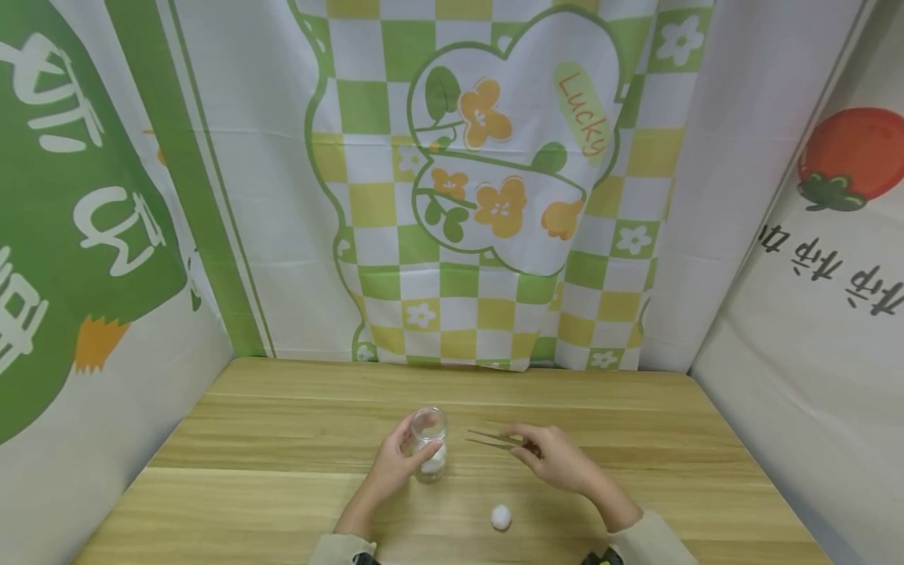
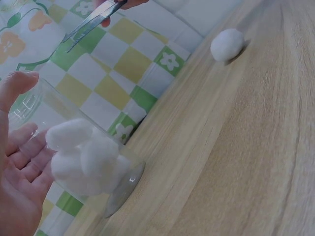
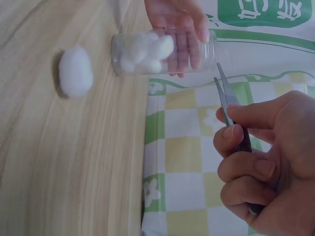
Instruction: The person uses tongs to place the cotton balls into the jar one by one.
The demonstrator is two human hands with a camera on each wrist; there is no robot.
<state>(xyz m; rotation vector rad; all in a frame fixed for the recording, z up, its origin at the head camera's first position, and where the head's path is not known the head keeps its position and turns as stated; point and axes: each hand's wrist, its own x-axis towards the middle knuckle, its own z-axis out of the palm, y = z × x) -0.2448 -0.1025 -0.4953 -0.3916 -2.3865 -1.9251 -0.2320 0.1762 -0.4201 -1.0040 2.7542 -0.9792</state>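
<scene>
In the head view my left hand (image 1: 391, 466) holds a clear glass jar (image 1: 428, 420) that stands upright on the table, thumb on the near side and fingers behind it. Several white cotton balls (image 2: 88, 157) fill the lower part of the jar, and its mouth is uncovered. My right hand (image 1: 563, 461) grips metal tweezers (image 3: 230, 97), their two tips slightly apart with nothing between them. The tips point at the jar from its right, a short way off. One loose cotton ball (image 1: 501, 517) lies on the table, nearer to me, between the two hands.
The wooden table (image 1: 297, 424) reaches back to a hanging cloth (image 1: 494, 314) with green and yellow checks. Printed cloth panels stand along the left and right sides.
</scene>
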